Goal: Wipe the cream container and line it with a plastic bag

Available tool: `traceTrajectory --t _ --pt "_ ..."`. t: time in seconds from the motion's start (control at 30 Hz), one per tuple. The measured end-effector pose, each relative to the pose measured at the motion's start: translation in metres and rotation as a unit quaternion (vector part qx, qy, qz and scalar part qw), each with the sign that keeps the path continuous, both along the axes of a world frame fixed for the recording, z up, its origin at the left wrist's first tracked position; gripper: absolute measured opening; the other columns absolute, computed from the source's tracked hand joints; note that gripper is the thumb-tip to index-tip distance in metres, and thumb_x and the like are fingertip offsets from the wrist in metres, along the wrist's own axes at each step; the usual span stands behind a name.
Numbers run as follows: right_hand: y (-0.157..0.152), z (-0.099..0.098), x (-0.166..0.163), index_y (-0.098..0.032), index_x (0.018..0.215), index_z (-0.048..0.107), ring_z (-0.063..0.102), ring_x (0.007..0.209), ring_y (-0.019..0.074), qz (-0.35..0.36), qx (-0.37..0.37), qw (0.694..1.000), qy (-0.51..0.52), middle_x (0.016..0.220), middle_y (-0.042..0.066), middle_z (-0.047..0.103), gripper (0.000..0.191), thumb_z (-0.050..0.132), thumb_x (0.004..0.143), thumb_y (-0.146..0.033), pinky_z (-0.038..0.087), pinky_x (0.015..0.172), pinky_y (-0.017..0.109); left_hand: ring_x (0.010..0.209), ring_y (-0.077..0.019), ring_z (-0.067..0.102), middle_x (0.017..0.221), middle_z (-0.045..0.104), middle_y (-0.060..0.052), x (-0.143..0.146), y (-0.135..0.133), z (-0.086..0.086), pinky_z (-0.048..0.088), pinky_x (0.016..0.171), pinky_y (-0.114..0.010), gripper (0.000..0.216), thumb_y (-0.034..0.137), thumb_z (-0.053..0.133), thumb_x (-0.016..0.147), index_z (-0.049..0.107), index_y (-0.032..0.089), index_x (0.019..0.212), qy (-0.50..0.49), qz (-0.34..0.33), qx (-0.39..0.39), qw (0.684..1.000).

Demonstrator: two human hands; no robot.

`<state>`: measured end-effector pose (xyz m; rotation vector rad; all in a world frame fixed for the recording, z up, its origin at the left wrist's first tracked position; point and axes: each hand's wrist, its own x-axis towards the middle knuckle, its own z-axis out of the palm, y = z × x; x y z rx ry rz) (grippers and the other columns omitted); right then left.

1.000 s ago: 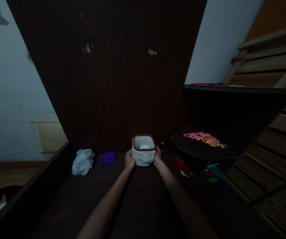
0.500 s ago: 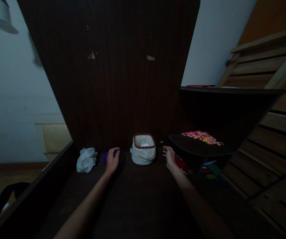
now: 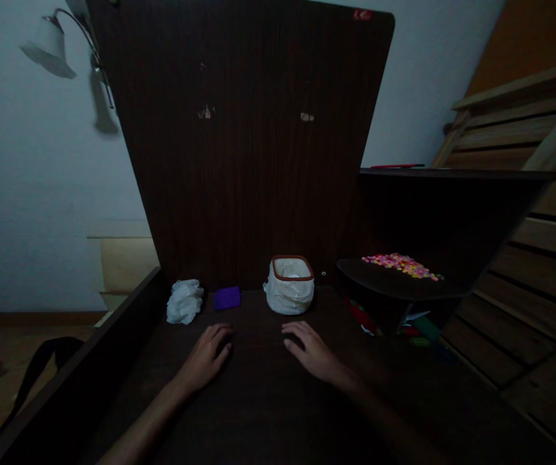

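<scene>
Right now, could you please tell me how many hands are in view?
2: the left hand in front of the purple item, the right hand in front of the lined bin.

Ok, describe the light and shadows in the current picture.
Head view: dim, with the dark tabletop nearly black at the bottom; head view: a soft shadow marks the wall beside the lamp; head view: the right hand shows clearly, though its forearm fades into darkness.

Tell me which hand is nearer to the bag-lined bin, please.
The right hand, just in front of the bag-lined bin; the left hand is farther away, to its front left.
</scene>
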<state>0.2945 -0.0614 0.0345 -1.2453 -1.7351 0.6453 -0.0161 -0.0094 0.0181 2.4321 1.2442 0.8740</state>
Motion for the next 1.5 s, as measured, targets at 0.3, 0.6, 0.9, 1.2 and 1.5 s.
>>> traceTrajectory --t 0.3,0.6,0.9,1.2,1.5 --pt "-0.006 -0.009 -0.022 -0.021 0.152 0.048 0.026 0.154 0.0291 0.112 -0.026 0.948 -0.297 0.163 0.01 0.036 0.055 0.045 0.102 -0.044 0.02 0.126 0.054 0.148 -0.0304 0.042 0.156 0.05 -0.011 0.011 -0.005 -0.024 0.034 0.122 -0.054 0.05 0.039 0.05 0.1 0.051 0.025 0.148 0.118 -0.054 0.013 0.991" --pt "0.013 -0.005 -0.029 -0.02 0.152 0.047 0.025 0.154 0.0289 0.128 -0.03 0.944 -0.302 0.163 0.011 0.035 0.056 0.046 0.101 -0.042 0.02 0.126 0.054 0.149 -0.0317 0.039 0.158 0.046 -0.012 0.021 -0.002 -0.008 0.031 0.123 -0.057 0.055 0.043 0.054 0.099 0.048 0.025 0.15 0.128 -0.091 -0.009 0.988" --pt "0.006 -0.018 -0.022 -0.022 0.151 0.049 0.027 0.153 0.0298 0.118 -0.033 0.95 -0.287 0.161 0.008 0.037 0.053 0.047 0.101 -0.038 0.021 0.126 0.056 0.148 -0.0293 0.041 0.158 0.046 -0.005 0.006 -0.019 -0.01 0.033 0.123 -0.055 0.055 0.043 0.056 0.098 0.045 0.034 0.151 0.1 -0.085 -0.016 0.991" --pt "0.008 -0.022 -0.019 -0.021 0.152 0.047 0.028 0.153 0.0301 0.122 -0.039 0.947 -0.294 0.162 0.008 0.034 0.054 0.047 0.101 -0.038 0.022 0.126 0.056 0.151 -0.0313 0.037 0.161 0.041 -0.004 0.003 -0.02 -0.003 0.033 0.122 -0.057 0.058 0.047 0.056 0.099 0.039 0.036 0.154 0.112 -0.092 -0.041 0.989" --pt "0.003 -0.022 -0.019 -0.021 0.154 0.043 0.025 0.153 0.0308 0.12 -0.038 0.944 -0.306 0.164 0.008 0.03 0.055 0.046 0.102 -0.04 0.021 0.126 0.056 0.151 -0.032 0.035 0.162 0.037 -0.004 0.001 -0.019 -0.004 0.035 0.121 -0.058 0.06 0.048 0.053 0.1 0.033 0.037 0.156 0.14 -0.091 -0.044 0.985"
